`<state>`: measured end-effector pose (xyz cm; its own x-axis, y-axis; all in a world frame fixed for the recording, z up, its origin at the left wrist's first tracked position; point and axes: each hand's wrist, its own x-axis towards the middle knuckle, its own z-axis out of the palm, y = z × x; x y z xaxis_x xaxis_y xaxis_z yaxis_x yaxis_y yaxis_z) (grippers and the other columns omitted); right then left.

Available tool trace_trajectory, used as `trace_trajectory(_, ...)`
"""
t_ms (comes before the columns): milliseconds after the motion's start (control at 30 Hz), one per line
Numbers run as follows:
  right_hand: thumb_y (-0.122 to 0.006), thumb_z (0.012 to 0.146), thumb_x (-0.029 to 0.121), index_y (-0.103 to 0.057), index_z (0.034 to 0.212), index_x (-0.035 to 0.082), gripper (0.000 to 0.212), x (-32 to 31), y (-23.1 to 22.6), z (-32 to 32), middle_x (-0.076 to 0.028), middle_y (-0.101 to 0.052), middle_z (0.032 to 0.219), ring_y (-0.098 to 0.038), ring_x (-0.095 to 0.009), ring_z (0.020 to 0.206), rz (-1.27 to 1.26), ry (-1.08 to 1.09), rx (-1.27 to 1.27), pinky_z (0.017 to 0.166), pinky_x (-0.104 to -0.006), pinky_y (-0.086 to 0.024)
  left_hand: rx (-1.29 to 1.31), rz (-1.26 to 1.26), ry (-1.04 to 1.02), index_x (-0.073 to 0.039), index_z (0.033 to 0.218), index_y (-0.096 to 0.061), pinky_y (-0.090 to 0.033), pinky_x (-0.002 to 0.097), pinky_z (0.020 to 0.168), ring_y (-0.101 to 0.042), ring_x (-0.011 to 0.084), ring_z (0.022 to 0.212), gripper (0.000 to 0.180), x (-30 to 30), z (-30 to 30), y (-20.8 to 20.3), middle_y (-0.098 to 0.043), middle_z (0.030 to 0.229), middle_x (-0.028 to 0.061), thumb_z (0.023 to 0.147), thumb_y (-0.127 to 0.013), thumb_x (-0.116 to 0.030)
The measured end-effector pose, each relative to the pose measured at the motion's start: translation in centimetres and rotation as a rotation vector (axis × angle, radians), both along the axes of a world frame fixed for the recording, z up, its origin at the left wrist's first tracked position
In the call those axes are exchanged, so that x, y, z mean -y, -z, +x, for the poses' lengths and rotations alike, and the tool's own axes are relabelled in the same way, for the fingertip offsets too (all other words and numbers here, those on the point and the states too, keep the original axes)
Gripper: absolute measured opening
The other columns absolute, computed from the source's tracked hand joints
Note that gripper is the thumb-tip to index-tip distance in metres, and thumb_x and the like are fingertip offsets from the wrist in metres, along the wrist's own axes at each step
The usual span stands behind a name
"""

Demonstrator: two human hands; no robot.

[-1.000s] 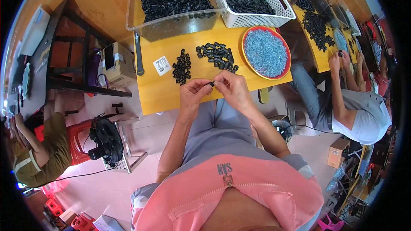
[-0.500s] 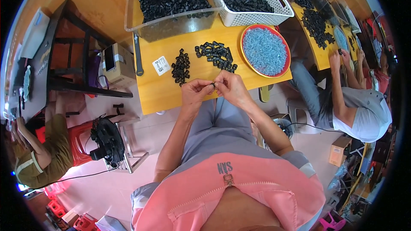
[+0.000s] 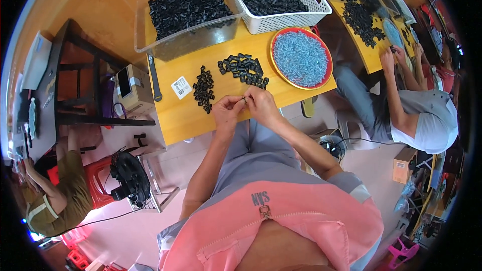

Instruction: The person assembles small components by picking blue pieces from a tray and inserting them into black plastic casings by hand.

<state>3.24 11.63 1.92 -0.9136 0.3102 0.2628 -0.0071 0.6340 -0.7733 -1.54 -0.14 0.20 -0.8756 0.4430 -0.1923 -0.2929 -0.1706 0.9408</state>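
Near the table's front edge, my left hand (image 3: 227, 114) and my right hand (image 3: 262, 108) meet fingertip to fingertip. Both pinch one small black part (image 3: 245, 101), mostly hidden by the fingers. Left of them, small black pieces (image 3: 203, 89) lie in a narrow pile. Larger, barrel-shaped black plastic pieces (image 3: 242, 68) are spread just beyond my hands. To the right stands a round red-and-yellow tray (image 3: 275, 66) filled with small clear bluish pieces (image 3: 299, 56).
At the table's back are a clear plastic bin (image 3: 193, 40) and a white perforated basket (image 3: 286, 20), both holding black parts. A white label (image 3: 181, 87) and a black strip (image 3: 154, 78) lie left. Co-workers sit on both sides; a black fan (image 3: 130, 178) stands lower left.
The whole view has shifted slightly, with the table's things sitting a little further left in it. My hands keep their joined pinch on the small part.
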Motion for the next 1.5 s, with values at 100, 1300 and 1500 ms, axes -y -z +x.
trace_trajectory(100,-0.057,0.069,-0.004,-0.052,0.081,-0.001,0.013,0.6,-0.2,0.5,-0.017,-0.055,0.071,-0.06,-0.029,0.066,0.064,0.05,-0.054,0.055,-0.0348,-0.047,0.01,-0.038,-0.054,0.004,0.082,-0.062,-0.047,0.0198,0.059,-0.057,0.0084,0.063,0.007,-0.5,0.3,-0.9,-0.062,0.073,0.0054,0.075,-0.062,0.001)
trace_trajectory(1300,-0.057,0.067,-0.002,-0.054,0.088,0.001,0.021,0.6,-1.3,0.5,-0.017,-0.053,0.079,-0.055,-0.036,0.068,0.122,0.141,-0.027,0.058,-0.0432,-0.045,0.139,-0.023,-0.098,0.002,0.085,-0.06,-0.047,0.02,0.057,-0.056,0.0086,0.063,0.012,-1.5,0.7,-0.2,-0.061,0.076,0.005,0.082,-0.059,-0.01)
trace_trajectory(1500,-0.06,0.07,0.003,-0.054,0.099,-0.001,0.029,-6.3,-6.7,-4.1,-0.019,-0.057,0.091,-0.057,-0.035,0.082,0.291,0.262,-0.185,0.071,-0.0387,-0.046,0.259,-0.072,-0.069,0.001,0.091,-0.057,-0.049,0.0207,0.06,-0.059,0.0122,0.066,0.019,-0.6,0.4,-0.9,-0.059,0.079,0.0062,0.085,-0.055,-0.016)
